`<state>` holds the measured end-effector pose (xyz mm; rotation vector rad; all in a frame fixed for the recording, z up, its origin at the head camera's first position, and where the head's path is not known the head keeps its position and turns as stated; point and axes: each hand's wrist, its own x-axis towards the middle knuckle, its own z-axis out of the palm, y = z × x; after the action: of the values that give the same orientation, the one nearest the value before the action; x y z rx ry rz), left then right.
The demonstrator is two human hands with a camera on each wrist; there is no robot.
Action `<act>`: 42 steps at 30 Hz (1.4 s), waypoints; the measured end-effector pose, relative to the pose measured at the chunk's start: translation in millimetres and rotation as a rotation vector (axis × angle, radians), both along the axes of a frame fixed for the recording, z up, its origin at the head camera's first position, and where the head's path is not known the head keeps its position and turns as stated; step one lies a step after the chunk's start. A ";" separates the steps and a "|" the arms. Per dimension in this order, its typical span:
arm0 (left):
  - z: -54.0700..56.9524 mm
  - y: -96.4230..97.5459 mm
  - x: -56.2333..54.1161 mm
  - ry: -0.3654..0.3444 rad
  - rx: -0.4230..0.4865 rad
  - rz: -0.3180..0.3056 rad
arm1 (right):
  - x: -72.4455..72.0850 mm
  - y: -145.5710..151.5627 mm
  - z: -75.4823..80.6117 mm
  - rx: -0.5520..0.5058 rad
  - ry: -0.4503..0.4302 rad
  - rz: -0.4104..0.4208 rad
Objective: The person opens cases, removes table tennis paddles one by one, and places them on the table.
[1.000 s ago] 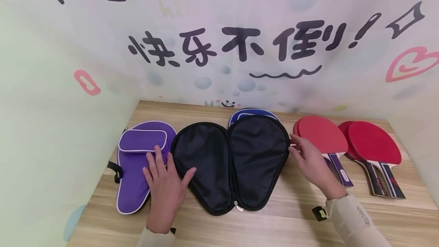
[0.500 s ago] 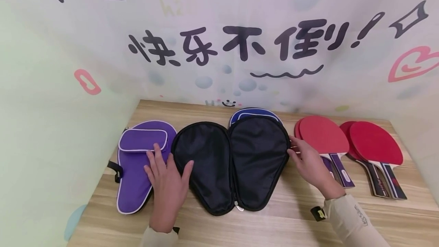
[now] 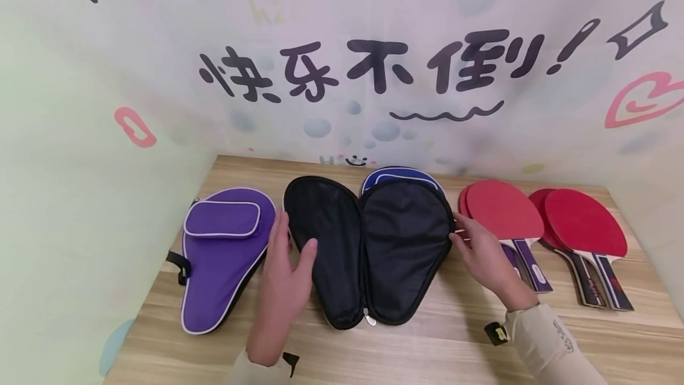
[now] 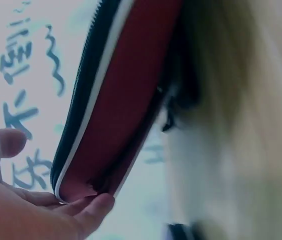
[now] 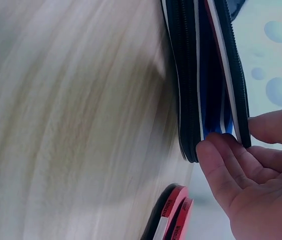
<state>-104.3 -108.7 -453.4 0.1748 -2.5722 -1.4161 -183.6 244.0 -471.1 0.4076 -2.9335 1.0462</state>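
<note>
An unzipped table tennis paddle case (image 3: 406, 242) lies spread in the middle, its black lining facing up. My left hand (image 3: 285, 284) touches the left half's outer edge with fingers extended and thumb apart. In the left wrist view, that half's red outer face (image 4: 126, 90) stands raised, the fingers under its rim. My right hand (image 3: 483, 257) pinches the right half's edge between thumb and fingers. The right wrist view shows this edge lifted off a blue case (image 5: 211, 95) beneath. Only the blue case's top shows in the head view.
A purple paddle case (image 3: 214, 278) with a front pocket and black strap lies at left on the wooden table (image 3: 417, 355). Red paddles (image 3: 502, 210) overlap in a pair beside my right hand. Another pair of red paddles (image 3: 588, 224) lies farther right. A printed cloth (image 3: 320, 117) hangs behind.
My left hand has moved right from over the purple case to the open case's left edge. That half has lifted and tilts inward. My right hand has closed onto the right edge.
</note>
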 end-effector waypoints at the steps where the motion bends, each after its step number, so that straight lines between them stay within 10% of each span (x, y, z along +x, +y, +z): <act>1: 4.1 5.6 0.3 0.059 -0.020 -0.028 | 0.3 0.0 0.0 -0.002 0.000 0.001; 6: 12.6 36.1 1.0 0.343 -0.254 -0.216 | -0.4 0.2 -2.7 -0.010 0.018 -0.011; 9: 5.7 53.0 3.3 0.367 -0.416 -0.311 | -1.0 1.0 -5.5 -0.019 0.035 -0.025; 17: -26.4 86.7 16.0 0.132 -0.487 -0.473 | -1.1 4.1 -11.9 -0.097 0.014 -0.053; 28: -45.3 112.8 19.0 -0.125 -0.604 -0.441 | 0.8 -0.1 -2.1 -0.314 -0.191 -0.040; 42: -47.5 109.9 21.9 -0.194 -0.641 -0.487 | 0.9 -5.9 -5.5 -0.103 -0.174 -0.085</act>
<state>-82.4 1.2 -500.8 -0.4576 -3.2228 -0.6173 -182.7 238.1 -476.6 0.1970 -2.9954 1.2751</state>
